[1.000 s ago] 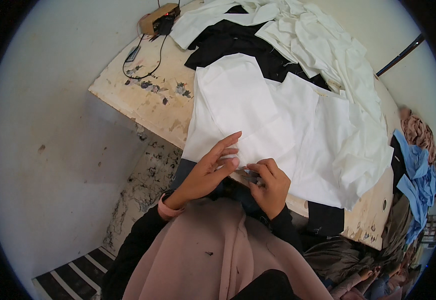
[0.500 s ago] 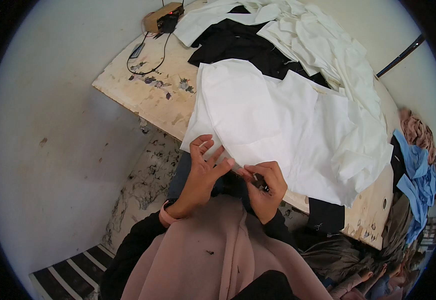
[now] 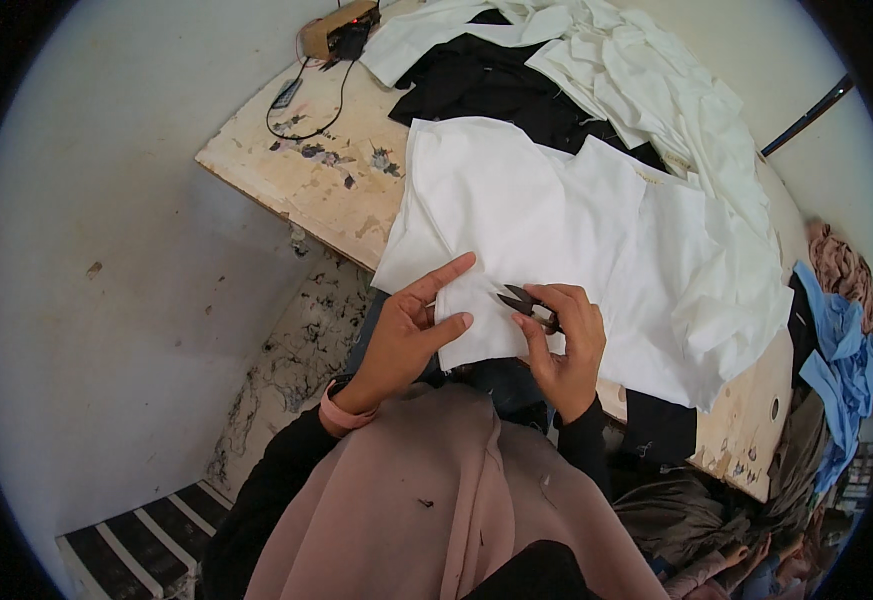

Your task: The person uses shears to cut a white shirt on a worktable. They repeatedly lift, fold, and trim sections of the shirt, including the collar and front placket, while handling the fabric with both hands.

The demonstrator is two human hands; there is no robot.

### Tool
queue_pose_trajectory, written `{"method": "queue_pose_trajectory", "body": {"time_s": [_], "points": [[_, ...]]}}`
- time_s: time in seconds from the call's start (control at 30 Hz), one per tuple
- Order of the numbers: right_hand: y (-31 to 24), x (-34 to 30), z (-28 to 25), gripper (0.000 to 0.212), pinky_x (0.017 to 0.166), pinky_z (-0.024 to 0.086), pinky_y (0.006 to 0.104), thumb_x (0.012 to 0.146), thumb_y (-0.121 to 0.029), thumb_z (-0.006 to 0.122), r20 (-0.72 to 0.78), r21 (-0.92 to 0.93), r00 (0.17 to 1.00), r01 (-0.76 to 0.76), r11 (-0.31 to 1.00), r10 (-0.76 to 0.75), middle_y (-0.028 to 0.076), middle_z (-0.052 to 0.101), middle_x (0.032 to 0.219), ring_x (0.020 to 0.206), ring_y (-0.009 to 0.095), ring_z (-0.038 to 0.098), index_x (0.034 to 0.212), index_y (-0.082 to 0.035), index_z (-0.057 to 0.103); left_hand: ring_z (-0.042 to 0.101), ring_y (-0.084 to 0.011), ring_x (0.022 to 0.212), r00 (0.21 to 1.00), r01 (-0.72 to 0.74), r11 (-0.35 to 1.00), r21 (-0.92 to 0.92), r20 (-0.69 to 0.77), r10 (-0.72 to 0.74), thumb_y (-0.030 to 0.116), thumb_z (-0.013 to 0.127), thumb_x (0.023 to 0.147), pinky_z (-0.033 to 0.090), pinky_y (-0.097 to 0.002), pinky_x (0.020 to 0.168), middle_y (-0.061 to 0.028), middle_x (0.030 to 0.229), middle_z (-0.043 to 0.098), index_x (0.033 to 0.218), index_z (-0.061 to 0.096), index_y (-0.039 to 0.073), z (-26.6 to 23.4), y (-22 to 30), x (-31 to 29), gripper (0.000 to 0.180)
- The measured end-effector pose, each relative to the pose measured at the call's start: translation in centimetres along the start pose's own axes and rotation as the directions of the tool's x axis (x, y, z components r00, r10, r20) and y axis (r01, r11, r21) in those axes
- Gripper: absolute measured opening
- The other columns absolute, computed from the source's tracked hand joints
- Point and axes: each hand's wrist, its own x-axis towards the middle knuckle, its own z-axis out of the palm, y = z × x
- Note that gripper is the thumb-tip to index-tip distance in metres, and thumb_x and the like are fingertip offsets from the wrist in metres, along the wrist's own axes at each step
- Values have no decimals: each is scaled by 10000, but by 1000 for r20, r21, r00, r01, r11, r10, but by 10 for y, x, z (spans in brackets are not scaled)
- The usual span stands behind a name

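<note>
A white garment (image 3: 516, 200) lies spread over the table's near side, and its front edge hangs toward my lap. At the left of that hanging edge is my left hand (image 3: 403, 335), with index finger and thumb stretched apart against the cloth and nothing gripped between them. My right hand (image 3: 568, 350) holds a pair of dark thread snips (image 3: 528, 303). The snips' blades are parted and point left over the white cloth, a short way from my left fingers.
Black cloth (image 3: 486, 85) and a pile of white garments (image 3: 646, 80) lie farther back on the wooden table (image 3: 301, 205). A small brown box with a cable (image 3: 336, 35) stands at the far left corner. Blue garments (image 3: 841, 350) hang at right. A wall (image 3: 106, 250) rises at left.
My hands have drawn apart; the right moved right and up, and the snips' parted blades now show clearly. The near edge of the white cloth has dropped lower between my hands.
</note>
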Motion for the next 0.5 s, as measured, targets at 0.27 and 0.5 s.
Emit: {"method": "queue_pose_trajectory", "body": {"time_s": [0.27,0.5], "points": [[2,8,9,266,706,380,338,801,-129,772,53,-45,986,158,986,-155,24,700,959,780,188,610,1062,-106,723,591,-75,1041,999,18,1000,18,27,-18,-65,653,910,499,-233,910,-58,1266,636,1500,431,-1,0,3,-1,634],[1,5,11,279,698,378,339,801,-128,771,16,-105,987,159,982,-158,20,705,965,762,194,599,1074,-104,716,568,-36,936,998,36,999,2,55,-36,-41,680,904,482,-186,817,-8,1169,654,1534,394,38,3,2,0,696]]}}
